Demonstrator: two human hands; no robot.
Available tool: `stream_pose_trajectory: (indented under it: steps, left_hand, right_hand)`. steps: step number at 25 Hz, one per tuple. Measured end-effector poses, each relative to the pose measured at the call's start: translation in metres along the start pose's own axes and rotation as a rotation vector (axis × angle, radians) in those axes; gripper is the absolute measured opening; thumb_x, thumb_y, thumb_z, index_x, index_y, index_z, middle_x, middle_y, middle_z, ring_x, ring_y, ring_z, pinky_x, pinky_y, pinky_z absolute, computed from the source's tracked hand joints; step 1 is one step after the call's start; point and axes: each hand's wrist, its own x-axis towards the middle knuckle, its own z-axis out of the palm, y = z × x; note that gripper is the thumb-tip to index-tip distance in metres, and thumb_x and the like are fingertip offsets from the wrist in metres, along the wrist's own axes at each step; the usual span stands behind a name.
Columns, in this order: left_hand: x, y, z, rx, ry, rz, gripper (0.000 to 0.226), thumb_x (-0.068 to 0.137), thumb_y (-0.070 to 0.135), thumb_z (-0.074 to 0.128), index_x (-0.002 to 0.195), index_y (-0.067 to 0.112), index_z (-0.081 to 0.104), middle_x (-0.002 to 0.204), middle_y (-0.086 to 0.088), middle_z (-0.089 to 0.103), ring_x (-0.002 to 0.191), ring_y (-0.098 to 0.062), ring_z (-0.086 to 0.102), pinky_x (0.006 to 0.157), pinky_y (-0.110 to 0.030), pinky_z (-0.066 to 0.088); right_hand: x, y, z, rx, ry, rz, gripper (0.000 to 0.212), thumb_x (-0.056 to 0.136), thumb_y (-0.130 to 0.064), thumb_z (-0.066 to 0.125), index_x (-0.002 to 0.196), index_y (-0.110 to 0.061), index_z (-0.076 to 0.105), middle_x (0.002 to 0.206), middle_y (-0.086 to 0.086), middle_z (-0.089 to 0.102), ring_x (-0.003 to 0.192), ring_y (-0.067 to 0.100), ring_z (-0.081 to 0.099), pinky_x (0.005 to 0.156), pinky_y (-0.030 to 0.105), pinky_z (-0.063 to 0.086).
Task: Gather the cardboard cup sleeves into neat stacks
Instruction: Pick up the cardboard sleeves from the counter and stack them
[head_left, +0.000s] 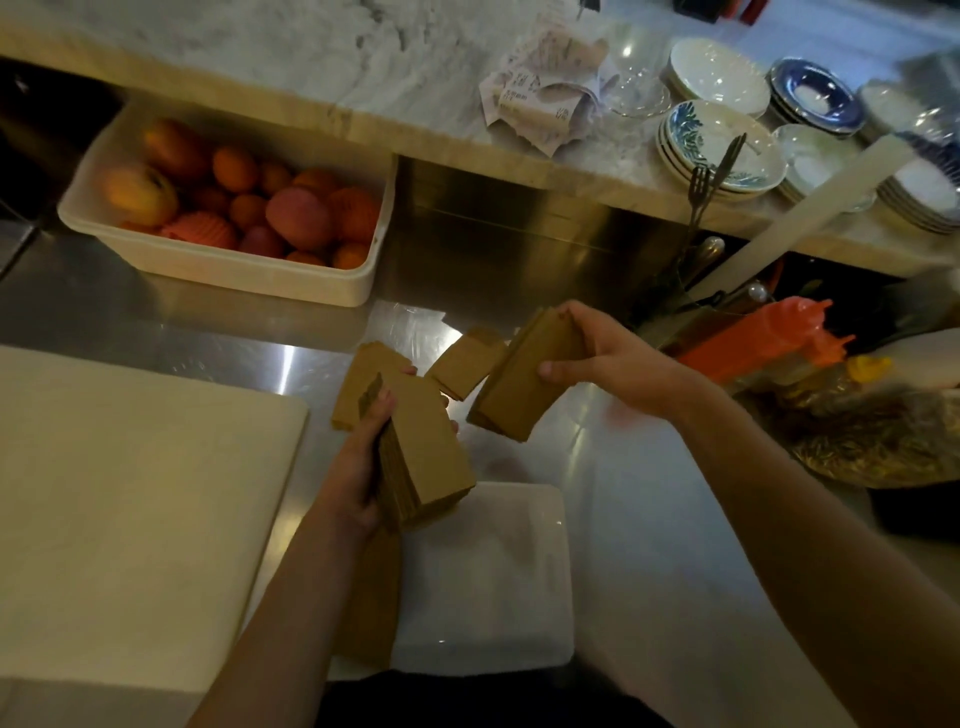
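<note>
My left hand (358, 467) grips a thick stack of flat brown cardboard cup sleeves (426, 452), held above a white square container (493, 597). My right hand (608, 358) holds a second stack of sleeves (524, 389), tilted, a little above the steel counter (649, 493). Between and behind the two stacks, more loose sleeves (460, 366) lie on the counter, and another flat pile (358, 379) sits behind my left hand. A further brown stack (371, 608) shows under my left forearm, partly hidden.
A white cutting board (130, 493) fills the left. A white tub of oranges and other fruit (228, 208) stands at the back left. Bowls and plates (727, 145) are on the marble ledge. An orange squeeze bottle (758, 338) and a dark bowl (883, 447) sit at the right.
</note>
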Motion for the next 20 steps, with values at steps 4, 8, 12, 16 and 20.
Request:
stream_pose_trajectory:
  steps: [4,8,12,16,20]
  left_hand:
    - [-0.022,-0.005,0.012,0.078,0.005,-0.057,0.097,0.053,0.052,0.086,0.138,0.019,0.051,0.113,-0.017,0.07,0.089,-0.034,0.072,0.065,-0.048,0.059]
    - [-0.045,-0.009,0.022,0.136,-0.035,-0.09,0.069,0.072,0.047,0.064,0.131,0.014,0.055,0.1,-0.017,0.075,0.081,-0.032,0.073,0.058,-0.043,0.06]
    - [-0.061,-0.014,0.018,0.17,-0.065,-0.07,0.106,0.034,0.051,0.094,0.126,0.011,0.06,0.108,-0.021,0.072,0.088,-0.034,0.072,0.064,-0.044,0.06]
    - [-0.065,-0.022,0.016,0.182,-0.025,-0.03,0.114,0.037,0.05,0.094,0.137,0.012,0.052,0.114,-0.022,0.069,0.091,-0.034,0.072,0.065,-0.042,0.059]
    - [-0.072,-0.031,0.017,0.184,0.027,-0.011,0.109,0.038,0.051,0.092,0.134,0.014,0.055,0.109,-0.018,0.072,0.089,-0.032,0.072,0.066,-0.044,0.058]
  right_hand:
    - [-0.037,-0.04,0.021,-0.141,-0.213,-0.079,0.05,0.082,-0.015,0.071,0.124,-0.026,0.046,0.122,0.0,0.055,0.111,0.019,0.058,0.089,0.038,0.054]
    - [-0.047,-0.051,0.056,-0.358,-0.196,-0.18,0.051,0.083,-0.022,0.072,0.125,-0.028,0.043,0.122,-0.004,0.051,0.111,0.018,0.055,0.091,0.037,0.053]
    - [-0.054,-0.05,0.081,-0.478,-0.159,-0.258,0.059,0.085,-0.023,0.07,0.135,-0.025,0.039,0.124,-0.006,0.048,0.109,0.008,0.047,0.076,0.011,0.043]
    - [-0.064,-0.043,0.094,-0.561,-0.11,-0.341,0.065,0.086,-0.027,0.069,0.142,-0.023,0.037,0.141,0.001,0.043,0.122,0.014,0.043,0.094,0.021,0.04]
    - [-0.078,-0.031,0.103,-0.595,-0.001,-0.362,0.067,0.082,-0.035,0.071,0.14,-0.025,0.039,0.143,-0.001,0.039,0.127,0.017,0.042,0.103,0.034,0.04]
